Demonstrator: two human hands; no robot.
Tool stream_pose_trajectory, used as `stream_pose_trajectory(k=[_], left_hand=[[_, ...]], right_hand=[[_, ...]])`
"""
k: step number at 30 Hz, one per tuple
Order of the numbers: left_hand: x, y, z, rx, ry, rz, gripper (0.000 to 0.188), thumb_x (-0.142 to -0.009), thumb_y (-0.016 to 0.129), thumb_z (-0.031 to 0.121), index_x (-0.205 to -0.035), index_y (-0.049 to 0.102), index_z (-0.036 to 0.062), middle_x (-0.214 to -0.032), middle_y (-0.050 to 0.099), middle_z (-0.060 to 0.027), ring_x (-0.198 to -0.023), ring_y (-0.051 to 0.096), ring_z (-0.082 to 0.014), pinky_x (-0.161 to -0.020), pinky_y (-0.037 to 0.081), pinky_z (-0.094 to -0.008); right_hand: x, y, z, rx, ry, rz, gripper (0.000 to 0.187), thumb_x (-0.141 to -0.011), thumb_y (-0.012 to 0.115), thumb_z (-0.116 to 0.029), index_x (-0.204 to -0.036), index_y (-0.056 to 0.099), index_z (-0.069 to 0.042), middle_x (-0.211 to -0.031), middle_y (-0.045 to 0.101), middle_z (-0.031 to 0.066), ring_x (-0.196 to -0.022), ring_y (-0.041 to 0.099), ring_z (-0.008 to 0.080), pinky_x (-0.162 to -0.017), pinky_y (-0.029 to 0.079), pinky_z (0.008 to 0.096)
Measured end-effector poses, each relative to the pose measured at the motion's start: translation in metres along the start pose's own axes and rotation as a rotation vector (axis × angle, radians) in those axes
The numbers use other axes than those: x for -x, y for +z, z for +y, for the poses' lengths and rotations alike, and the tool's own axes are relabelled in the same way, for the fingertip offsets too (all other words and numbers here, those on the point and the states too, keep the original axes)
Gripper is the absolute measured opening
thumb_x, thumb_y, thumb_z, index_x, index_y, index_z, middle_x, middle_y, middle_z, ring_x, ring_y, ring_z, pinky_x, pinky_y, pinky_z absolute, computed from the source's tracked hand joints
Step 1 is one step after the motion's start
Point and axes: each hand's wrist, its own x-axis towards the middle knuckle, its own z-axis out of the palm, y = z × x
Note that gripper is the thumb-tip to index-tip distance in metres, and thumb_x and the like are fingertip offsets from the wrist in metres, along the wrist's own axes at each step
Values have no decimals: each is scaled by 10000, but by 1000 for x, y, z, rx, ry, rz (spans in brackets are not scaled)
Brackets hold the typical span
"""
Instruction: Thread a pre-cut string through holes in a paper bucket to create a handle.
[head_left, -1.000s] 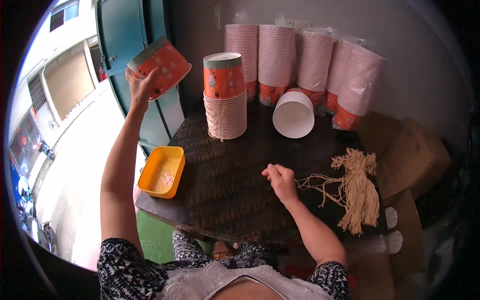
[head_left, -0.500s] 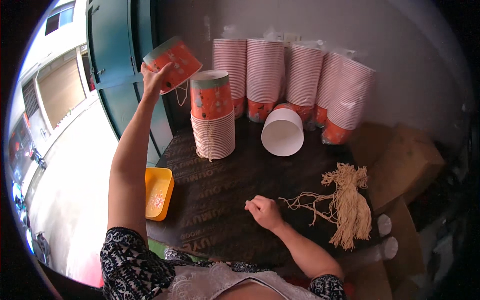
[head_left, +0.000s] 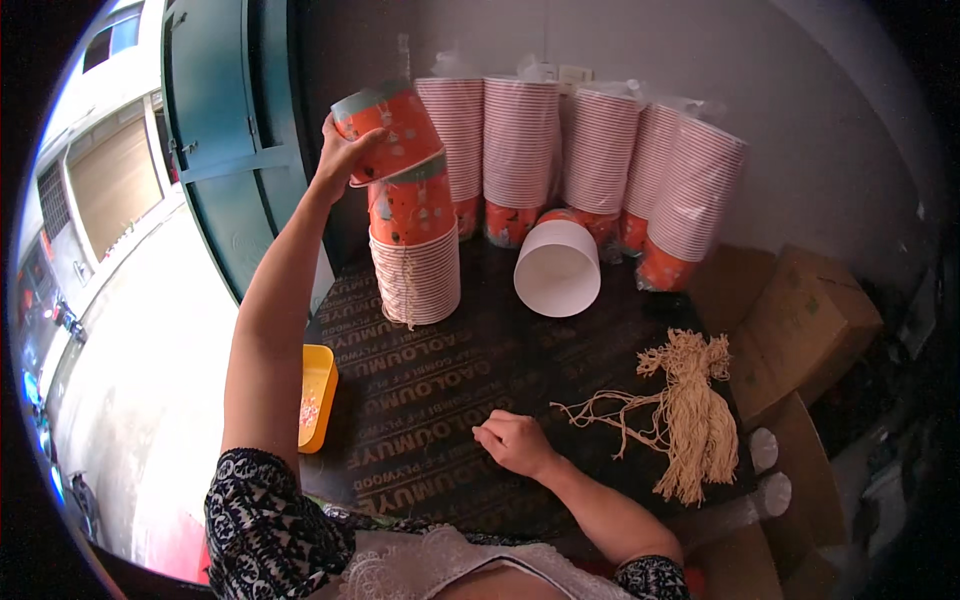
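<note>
My left hand (head_left: pixel 343 160) grips an orange paper bucket (head_left: pixel 398 132) with a green band, tilted and upside down. Its rim is at the top of a tall stack of upside-down paper buckets (head_left: pixel 418 275), partly covering the uppermost one. Bits of cord hang down the stack's front. Over the dark tabletop, my right hand (head_left: pixel 515 442) is closed with its fingers curled in; whatever they may hold is hidden. To its right lies a bundle of beige cords (head_left: pixel 700 430), loose strands trailing toward the hand. A single bucket (head_left: pixel 557 272) rests on its side, its white inside facing me.
Several plastic-wrapped bucket stacks (head_left: pixel 520 145) stand along the wall behind. A yellow tray (head_left: pixel 320 400) with small pale and reddish bits sits at the table's left edge, partly behind my left forearm. Cardboard boxes (head_left: pixel 810 330) are at the right, a green metal door (head_left: pixel 215 110) at the left.
My left hand has brought the orange bucket rightward and slightly down, from beside the stack to over its top. My right hand stays closed in about the same place.
</note>
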Motion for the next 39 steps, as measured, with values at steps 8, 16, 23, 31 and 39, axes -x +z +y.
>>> stream_pose_trajectory(k=[8, 16, 23, 31, 39], left_hand=[[0, 8, -16, -1, -37, -121, 939, -638, 843, 315, -1290, 246, -4, -1123, 505, -154, -1012, 558, -228, -871, 487, -350], [14, 12, -18, -54, -67, -148, 1055, -620, 850, 335, -1344, 175, -29, -1168, 489, -165, -1049, 541, -237, -897, 471, -351], [21, 12, -25, -85, -47, -139, 1068, -600, 855, 365, -1343, 199, -33, -1170, 500, -163, -1053, 543, -239, -903, 467, -353], [20, 17, -33, -376, 6, -76, 1120, -518, 875, 436, -1335, 259, -21, -1166, 530, -205, -1091, 542, -301, -941, 454, -395], [27, 16, -41, -395, 56, -90, 1150, -491, 878, 466, -1331, 260, -19, -1193, 502, -218, -1097, 529, -335, -969, 428, -422]], right_hand=[[-1, 2, 0, -11, -33, -13, 169, -831, 620, -142, -728, 624, -6, -712, 575, 131, -638, 589, 301, -552, 460, 369], [0, 4, 2, -36, -57, 6, 166, -823, 630, -132, -718, 616, -5, -704, 568, 137, -631, 585, 306, -543, 453, 368], [-1, 3, -1, -32, -30, -3, 185, -820, 632, -131, -693, 597, -1, -698, 564, 141, -628, 582, 307, -537, 450, 369], [-1, 5, 4, -53, -78, 39, 245, -839, 609, -169, -660, 553, -11, -650, 521, 136, -578, 566, 315, -505, 441, 404], [-1, 5, 2, -57, -88, 45, 238, -831, 616, -162, -662, 551, -8, -659, 533, 136, -586, 572, 318, -510, 445, 405]])
